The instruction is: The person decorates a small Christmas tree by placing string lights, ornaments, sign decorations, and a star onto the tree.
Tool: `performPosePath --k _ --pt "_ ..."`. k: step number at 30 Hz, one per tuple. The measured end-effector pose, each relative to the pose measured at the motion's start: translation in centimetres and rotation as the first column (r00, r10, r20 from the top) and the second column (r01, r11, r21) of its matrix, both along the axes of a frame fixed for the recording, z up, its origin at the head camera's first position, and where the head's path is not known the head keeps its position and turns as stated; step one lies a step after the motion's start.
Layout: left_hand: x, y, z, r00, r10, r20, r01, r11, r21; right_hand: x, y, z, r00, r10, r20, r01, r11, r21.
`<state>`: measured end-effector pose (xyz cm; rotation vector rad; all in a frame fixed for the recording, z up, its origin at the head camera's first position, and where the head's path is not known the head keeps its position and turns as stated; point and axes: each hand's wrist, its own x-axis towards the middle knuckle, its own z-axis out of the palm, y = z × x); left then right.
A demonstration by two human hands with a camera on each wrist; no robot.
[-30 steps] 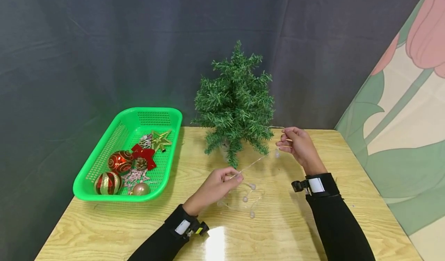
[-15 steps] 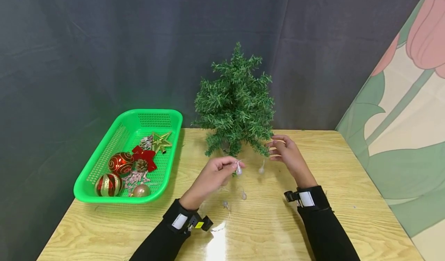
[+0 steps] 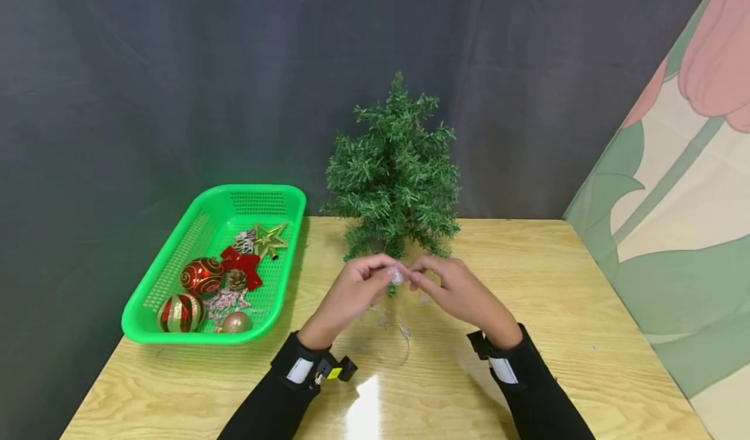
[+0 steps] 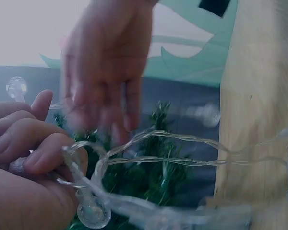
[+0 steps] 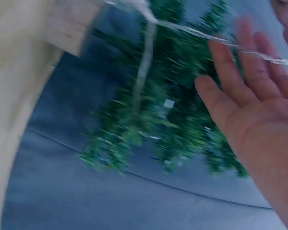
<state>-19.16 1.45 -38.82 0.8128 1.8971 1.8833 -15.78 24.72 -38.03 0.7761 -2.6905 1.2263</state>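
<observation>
Your left grip [image 3: 354, 290] is pinching the light string [image 4: 182, 136]; your right grip [image 3: 450, 288] is extending loosely beside it. Only the head view is showing the basket [image 3: 193, 338], left of both.

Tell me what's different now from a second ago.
The right hand has moved left and toward the person, from beside the tree to just by the left hand; whether it grips anything now is unclear. The light string no longer stretches out to the tree's right. The left hand still pinches it. The tree and the green basket stayed put.
</observation>
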Motion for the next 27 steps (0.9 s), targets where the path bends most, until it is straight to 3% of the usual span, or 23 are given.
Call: performPosePath --k 2,4,8,11,13,15,19,22,27 --pt "-0.2 -0.6 0.1 0.999 0.025 -0.026 -0.026 0.998 -0.049 -0.4 0.5 -0.5 0.999 0.037 0.017 -0.035 0.991 -0.133" --pt "-0.5 -1.4 0.2 0.998 0.030 -0.054 -0.034 0.996 -0.081 -0.7 1.3 -0.7 0.996 0.091 -0.005 -0.089 0.956 -0.280" --pt "-1.2 -3.1 0.4 0.994 0.010 -0.104 -0.024 0.991 -0.133 -1.2 2.6 -0.6 0.981 0.180 -0.068 -0.188 0.826 -0.532" --pt "-1.6 -4.1 0.6 0.991 -0.018 -0.130 -0.002 0.989 -0.149 -1.2 3.3 -0.1 0.985 0.159 -0.070 -0.166 0.749 -0.642" --pt "-1.9 -4.7 0.7 0.989 -0.058 -0.133 0.037 0.988 -0.150 -1.0 3.9 0.4 0.991 0.109 -0.072 -0.129 0.713 -0.689" --pt "-2.0 -5.2 0.9 0.985 -0.109 -0.130 0.089 0.984 -0.154 -0.9 4.5 0.7 0.996 0.055 -0.071 -0.089 0.702 -0.706" --pt "-2.4 -6.0 0.9 0.976 -0.177 -0.128 0.149 0.968 -0.199 -0.9 5.6 1.1 0.996 0.034 -0.077 -0.081 0.632 -0.771" --pt "-2.8 -6.4 0.6 0.981 -0.155 -0.113 0.127 0.968 -0.217 -1.1 6.1 1.0 0.996 0.041 -0.084 -0.092 0.568 -0.818" --pt "-3.2 -7.1 0.4 0.996 -0.024 -0.081 0.007 0.979 -0.203 -1.5 6.7 0.8 0.999 -0.041 -0.034 -0.009 0.496 -0.868"
